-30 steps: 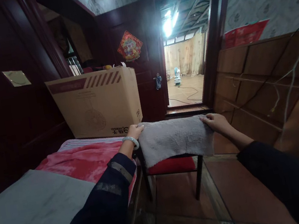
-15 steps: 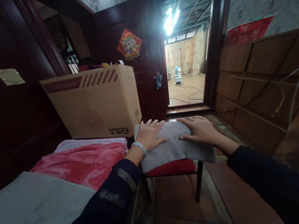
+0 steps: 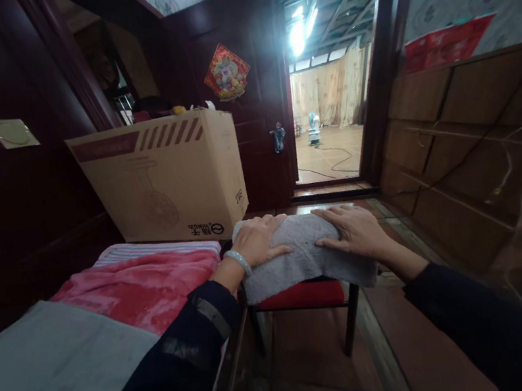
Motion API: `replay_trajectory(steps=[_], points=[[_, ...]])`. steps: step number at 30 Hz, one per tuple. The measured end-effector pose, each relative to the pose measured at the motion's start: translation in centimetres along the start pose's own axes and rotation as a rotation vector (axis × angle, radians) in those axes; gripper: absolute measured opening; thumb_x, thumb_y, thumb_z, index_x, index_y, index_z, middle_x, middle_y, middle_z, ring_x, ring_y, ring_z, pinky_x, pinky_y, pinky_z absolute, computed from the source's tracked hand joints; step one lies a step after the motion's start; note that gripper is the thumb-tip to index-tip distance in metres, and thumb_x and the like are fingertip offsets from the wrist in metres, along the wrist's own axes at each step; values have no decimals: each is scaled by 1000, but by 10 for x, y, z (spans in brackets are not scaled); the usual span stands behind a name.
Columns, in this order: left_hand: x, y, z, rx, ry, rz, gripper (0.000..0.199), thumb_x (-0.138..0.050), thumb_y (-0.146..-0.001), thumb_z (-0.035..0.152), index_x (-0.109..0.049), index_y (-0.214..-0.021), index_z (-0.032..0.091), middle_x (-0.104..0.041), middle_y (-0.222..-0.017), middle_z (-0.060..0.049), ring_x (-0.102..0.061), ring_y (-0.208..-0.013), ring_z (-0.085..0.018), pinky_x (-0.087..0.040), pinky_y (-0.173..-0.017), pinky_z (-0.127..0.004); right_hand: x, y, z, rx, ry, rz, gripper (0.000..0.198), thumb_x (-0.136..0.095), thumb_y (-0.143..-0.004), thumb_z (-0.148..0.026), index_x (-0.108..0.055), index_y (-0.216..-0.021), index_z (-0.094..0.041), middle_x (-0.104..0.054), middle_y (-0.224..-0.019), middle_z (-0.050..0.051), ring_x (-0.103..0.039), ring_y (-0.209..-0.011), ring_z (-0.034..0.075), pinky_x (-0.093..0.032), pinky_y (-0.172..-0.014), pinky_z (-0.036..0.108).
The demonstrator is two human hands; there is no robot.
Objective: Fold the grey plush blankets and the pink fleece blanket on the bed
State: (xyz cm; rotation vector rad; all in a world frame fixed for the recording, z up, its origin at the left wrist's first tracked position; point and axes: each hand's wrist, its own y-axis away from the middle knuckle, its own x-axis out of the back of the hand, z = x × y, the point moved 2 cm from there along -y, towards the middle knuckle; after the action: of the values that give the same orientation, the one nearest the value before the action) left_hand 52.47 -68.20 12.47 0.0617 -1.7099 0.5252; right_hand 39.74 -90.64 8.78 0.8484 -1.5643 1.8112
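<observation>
The left hand and right hand lie spread on a grey cloth, thumbs apart from the fingers and pinching nothing. The cloth is draped over the back of a red-seated chair, so the covering looks mostly done; its near hem rides higher in the middle, and smoothing that seems left. Beyond, a pink blanket lies left and a cardboard box stands far left.

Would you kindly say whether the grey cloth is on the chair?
On: the grey cloth lies over the chair, red seat showing below, left hand and right hand on top.
</observation>
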Motion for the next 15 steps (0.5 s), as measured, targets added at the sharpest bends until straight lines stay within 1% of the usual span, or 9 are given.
replay_trajectory(steps=[2, 4, 6, 8, 10, 12, 13, 15], points=[[2, 3, -6, 5, -15, -28, 84, -66, -84, 68, -45, -150, 21, -65, -132, -12, -62, -119, -30, -46, -104, -43, 0, 1, 0, -5, 4, -4, 69, -48, -96, -69, -57, -143, -20, -71, -117, 14, -65, -102, 32, -46, -83, 40], [6, 12, -17, 45, -32, -53, 82, -71, -81, 64, -48, -147, 21, -65, -131, -14, -61, -121, -31, -46, -104, -44, -1, 1, 0, -10, 10, -16, 70, -48, -95, -69, -56, -144, -20, -70, -120, 14, -65, -102, 32, -47, -83, 41], [10, 30, -32, 131, -55, -78, 76, -72, -83, 59, -50, -146, 22, -65, -131, -14, -60, -123, -31, -44, -106, -45, -2, 1, 0, -13, 16, -27, 70, -48, -95, -68, -56, -145, -20, -70, -122, 14, -65, -102, 32, -48, -84, 42], [13, 60, -50, 254, -110, -110, 67, -69, -88, 48, -49, -147, 23, -64, -136, -14, -56, -129, -32, -41, -110, -48, -3, 1, 0, -13, 23, -30, 69, -49, -95, -68, -56, -145, -21, -70, -122, 14, -65, -102, 33, -49, -84, 43], [13, 101, -66, 421, -172, -162, 66, -69, -88, 33, -47, -150, 23, -58, -145, -17, -49, -138, -35, -37, -114, -54, -2, 1, 0, -13, 24, -33, 69, -48, -94, -67, -56, -145, -21, -70, -120, 14, -65, -103, 33, -50, -83, 44], [11, 153, -74, 588, -184, -231, 73, -71, -85, 23, -44, -152, 22, -48, -155, -19, -43, -144, -37, -36, -115, -59, -1, 3, 0, -19, 8, -52, 71, -45, -94, -67, -55, -146, -21, -71, -119, 15, -65, -103, 35, -50, -82, 45], [9, 182, -73, 649, -171, -259, 74, -71, -84, 20, -44, -153, 22, -45, -157, -20, -42, -145, -38, -36, -116, -59, -1, 5, 1, -30, -6, -69, 73, -43, -93, -68, -55, -146, -20, -71, -119, 16, -65, -104, 36, -51, -82, 46], [7, 244, -62, 709, -129, -290, 70, -70, -84, 21, -47, -151, 22, -45, -157, -19, -42, -145, -36, -37, -116, -58, 0, 9, 5, -82, -59, -101, 77, -44, -89, -72, -58, -143, -19, -71, -118, 18, -66, -104, 40, -51, -82, 50]])
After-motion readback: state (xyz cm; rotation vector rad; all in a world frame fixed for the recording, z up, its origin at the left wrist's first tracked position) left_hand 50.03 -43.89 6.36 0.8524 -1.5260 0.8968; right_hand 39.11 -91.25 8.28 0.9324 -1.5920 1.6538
